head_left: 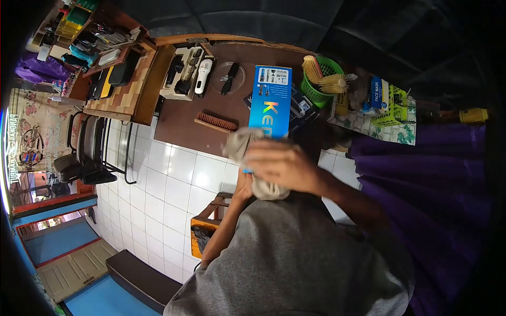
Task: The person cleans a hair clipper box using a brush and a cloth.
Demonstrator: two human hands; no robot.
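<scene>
Blue box (271, 100) gripped at frame centre, wiped with a grey cloth (247, 152).

Long axis running 12 to 6 o'clock, lettered face toward camera, top end toward the brown counter (184, 121). Right hand (282, 166) closed over cloth against box's lower end. Left hand (243, 188) mostly hidden beneath; grip impossible to tell. Wooden brush (215, 122) lying at 9 o'clock, green basket (319, 89) at 2 o'clock.

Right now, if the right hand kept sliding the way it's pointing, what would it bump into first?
The right hand points left, with a grey cloth under its fingers against the blue box. Going straight on, it would probably pass the box's lower end and meet only open air above the white tiled floor, though depth is unclear.
</scene>
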